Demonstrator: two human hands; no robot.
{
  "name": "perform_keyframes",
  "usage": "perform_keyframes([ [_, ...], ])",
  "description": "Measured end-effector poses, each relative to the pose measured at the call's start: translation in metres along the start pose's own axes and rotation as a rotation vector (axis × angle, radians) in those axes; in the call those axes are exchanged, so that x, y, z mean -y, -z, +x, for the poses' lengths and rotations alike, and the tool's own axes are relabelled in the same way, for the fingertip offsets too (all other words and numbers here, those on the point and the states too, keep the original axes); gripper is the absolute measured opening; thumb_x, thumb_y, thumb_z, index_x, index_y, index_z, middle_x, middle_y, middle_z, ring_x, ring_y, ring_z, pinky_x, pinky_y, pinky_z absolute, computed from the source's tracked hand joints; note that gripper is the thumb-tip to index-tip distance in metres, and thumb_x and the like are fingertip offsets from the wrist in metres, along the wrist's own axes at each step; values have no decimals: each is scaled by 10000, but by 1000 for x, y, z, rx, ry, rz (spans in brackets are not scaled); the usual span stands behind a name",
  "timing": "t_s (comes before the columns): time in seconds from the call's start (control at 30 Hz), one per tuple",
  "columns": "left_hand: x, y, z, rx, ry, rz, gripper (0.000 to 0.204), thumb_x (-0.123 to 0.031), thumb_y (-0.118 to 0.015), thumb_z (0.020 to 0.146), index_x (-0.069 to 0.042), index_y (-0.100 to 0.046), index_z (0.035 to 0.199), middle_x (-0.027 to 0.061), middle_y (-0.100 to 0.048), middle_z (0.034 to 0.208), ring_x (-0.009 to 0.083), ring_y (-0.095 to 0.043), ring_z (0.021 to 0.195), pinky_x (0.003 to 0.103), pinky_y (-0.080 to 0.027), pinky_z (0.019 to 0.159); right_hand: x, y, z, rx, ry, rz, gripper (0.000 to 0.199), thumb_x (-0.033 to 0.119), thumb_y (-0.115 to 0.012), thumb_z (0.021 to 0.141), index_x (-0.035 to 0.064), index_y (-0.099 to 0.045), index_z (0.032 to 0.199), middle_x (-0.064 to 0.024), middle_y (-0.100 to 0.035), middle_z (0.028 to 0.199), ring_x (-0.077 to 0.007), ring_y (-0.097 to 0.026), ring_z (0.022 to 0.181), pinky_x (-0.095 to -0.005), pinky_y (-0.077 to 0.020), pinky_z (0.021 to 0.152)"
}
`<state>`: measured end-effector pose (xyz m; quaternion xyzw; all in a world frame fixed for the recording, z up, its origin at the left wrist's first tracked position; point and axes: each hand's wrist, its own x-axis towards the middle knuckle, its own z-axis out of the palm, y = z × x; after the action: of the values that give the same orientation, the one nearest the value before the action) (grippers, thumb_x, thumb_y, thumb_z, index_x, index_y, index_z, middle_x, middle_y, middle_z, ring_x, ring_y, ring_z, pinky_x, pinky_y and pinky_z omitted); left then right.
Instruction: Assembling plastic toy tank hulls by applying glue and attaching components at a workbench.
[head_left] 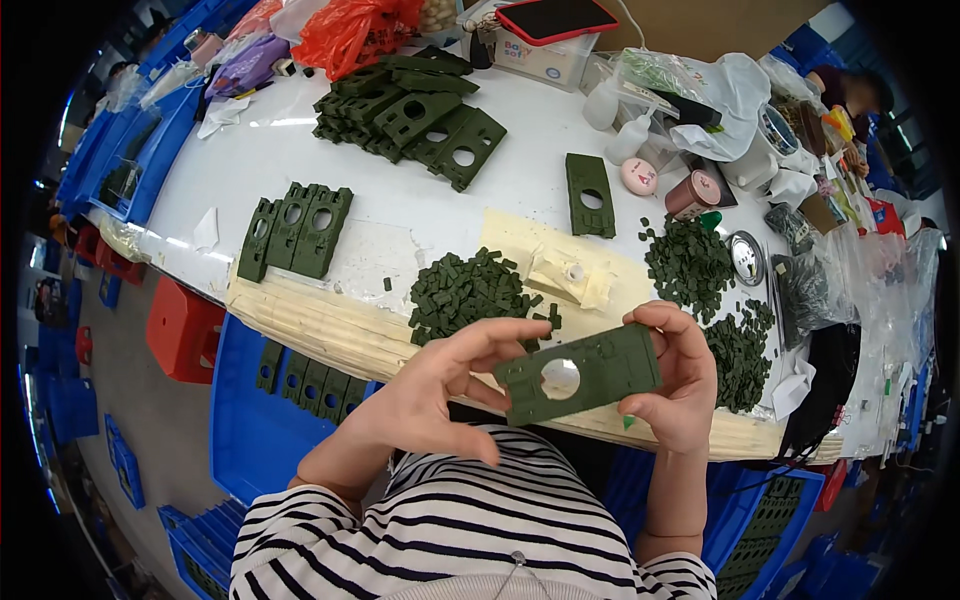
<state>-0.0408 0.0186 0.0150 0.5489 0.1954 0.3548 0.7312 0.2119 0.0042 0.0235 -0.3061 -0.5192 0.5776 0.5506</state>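
In front of my body, above the table edge, a flat dark-green plastic panel [612,368] with a round hole and raised details is held at a tilt. Its right end is pinched between the thumb and fingers of my right hand [684,385]. My left hand [435,385] is at the other end with thumb and fingers spread apart; some fingertips are by the panel's left edge, and I cannot make out whether they touch it. Beyond the panel, a cream-coloured block [572,275] sits on a yellowish sheet [505,235], beside a heap of small green pieces [465,295].
More small green pieces [690,265] are heaped at the right. Similar panels [310,228] lie at the left, with a stack of panels [410,115] farther back and a single panel [590,195]. Blue bins [235,440] holding panels stand below the table, near a red stool [180,330].
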Motion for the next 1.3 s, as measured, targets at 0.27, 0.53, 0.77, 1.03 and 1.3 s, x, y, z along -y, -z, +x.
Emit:
perform_keyframes([
  [0.27, 4, -11, -2, -349, -222, 635, 665, -78, -818, 686, 16, -501, 1263, 132, -601, 1130, 194, -640, 981, 314, -567, 819, -2, -7, 9, -10, 26, -137, 714, 1, -822, 661, -73, -454, 1268, -106, -477, 1213, -186, -560, 1077, -307, -486, 914],
  [0.53, -3, 29, -16, -831, -246, 740, 533, -28, -763, 720, 23, -510, 1187, 106, -615, 1037, 174, -612, 970, 299, -550, 783, 7, -28, 13, -8, 304, -918, 539, 150, -756, 735, 2, -570, 1218, -160, -546, 1184, -291, -557, 1056, -376, -473, 908],
  [0.77, 1, 81, -16, -1047, -138, 856, 471, -44, -736, 771, 19, -488, 1167, 97, -617, 1015, 133, -587, 879, 262, -532, 741, -25, -99, 32, 526, 330, -1287, 558, 349, -666, 806, -15, -557, 1215, -150, -541, 1245, -333, -440, 1232, -454, -330, 1060],
  [1.03, 4, 102, -17, -1076, -136, 1020, 495, -95, -759, 752, 33, -498, 1152, 137, -636, 1023, 182, -631, 865, 305, -551, 738, -86, -144, 70, 624, 370, -1616, 741, 579, -458, 879, -35, -498, 1292, -162, -477, 1344, -322, -314, 1342, -507, -168, 1131],
  [1.3, 8, 103, -20, -976, -150, 1406, 523, -181, -800, 697, 14, -550, 1113, 147, -590, 1012, 293, -560, 926, 370, -487, 780, -59, -138, 58, 657, 283, -1568, 749, 590, -467, 866, -56, -540, 1239, -184, -511, 1299, -335, -377, 1301, -527, -159, 1132],
])
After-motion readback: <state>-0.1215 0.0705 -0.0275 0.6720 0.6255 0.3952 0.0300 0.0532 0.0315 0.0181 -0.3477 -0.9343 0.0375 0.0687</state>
